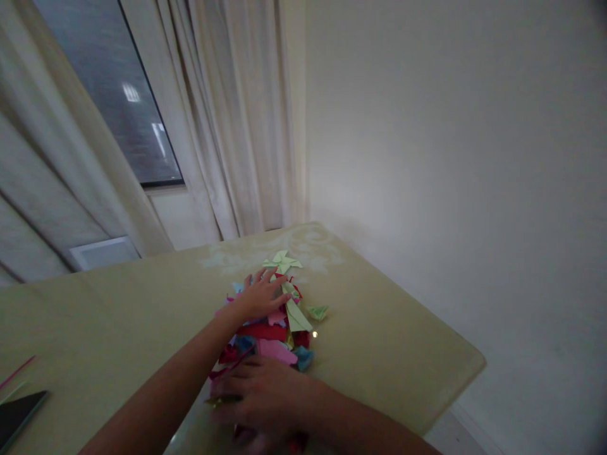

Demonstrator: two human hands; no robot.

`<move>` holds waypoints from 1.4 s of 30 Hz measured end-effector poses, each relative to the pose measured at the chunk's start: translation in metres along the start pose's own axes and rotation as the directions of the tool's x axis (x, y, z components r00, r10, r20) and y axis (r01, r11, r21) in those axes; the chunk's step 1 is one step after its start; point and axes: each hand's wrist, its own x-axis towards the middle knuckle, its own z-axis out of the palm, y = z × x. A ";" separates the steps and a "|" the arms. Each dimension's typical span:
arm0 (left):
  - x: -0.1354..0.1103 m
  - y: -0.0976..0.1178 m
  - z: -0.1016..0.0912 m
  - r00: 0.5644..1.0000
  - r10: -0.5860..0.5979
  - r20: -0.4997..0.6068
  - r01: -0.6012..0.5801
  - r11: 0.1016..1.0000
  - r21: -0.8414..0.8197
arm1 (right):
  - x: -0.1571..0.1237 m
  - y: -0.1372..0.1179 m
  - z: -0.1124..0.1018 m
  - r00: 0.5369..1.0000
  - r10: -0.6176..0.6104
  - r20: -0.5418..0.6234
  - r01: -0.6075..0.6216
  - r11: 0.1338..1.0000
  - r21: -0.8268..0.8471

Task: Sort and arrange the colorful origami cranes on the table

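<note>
A heap of folded coloured paper lies on the table, with a red piece [262, 330], a pink piece [275, 351] and a blue piece [304, 359] showing. My left hand [260, 298] rests over the far part of the heap, fingers spread, beside a long pale green paper strip [296, 316]. Over the near part is my right hand [270, 395], slightly blurred, with its fingers apart; it hides the paper below. Beyond my left fingertips sits a pale green folded paper star shape [282, 261]. A small green folded piece [317, 312] lies just right of the heap.
The pale yellow-green table [379, 316] ends at a rounded corner on the right, near a white wall [450, 158]. At left lie a dark flat device [19, 414] and a thin pink stick [18, 371]. Curtains [246, 126] and a window [109, 82] stand behind.
</note>
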 end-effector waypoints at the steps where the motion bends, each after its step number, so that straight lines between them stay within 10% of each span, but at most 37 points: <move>1: 0.001 -0.004 0.003 0.999 0.000 0.037 0.000 1.000 0.000 | -0.002 0.004 0.001 0.999 0.030 0.021 -0.029 0.999 -0.020; 11: -0.052 -0.077 -0.021 0.998 -0.013 0.068 0.024 0.986 -0.164 | -0.021 0.055 -0.015 0.878 0.477 -0.030 -0.476 0.868 -0.140; 17: -0.128 -0.090 -0.029 0.989 -0.137 -0.063 0.133 0.989 -0.060 | -0.048 0.081 -0.023 0.611 0.768 -0.189 -0.779 0.627 0.029; 22: -0.189 -0.109 -0.018 0.915 -0.340 -0.216 0.359 0.932 0.055 | -0.056 0.093 -0.016 0.366 0.929 -0.052 -0.920 0.370 0.128; 33: -0.173 0.006 0.024 0.961 -0.086 -0.264 0.049 0.989 -0.143 | -0.010 0.082 0.013 0.589 0.796 -0.136 -0.656 0.570 0.494; 42: -0.103 0.035 0.017 0.924 -0.160 -0.346 0.071 0.964 -0.257 | -0.015 0.091 0.016 0.483 0.854 -0.195 -0.246 0.346 0.906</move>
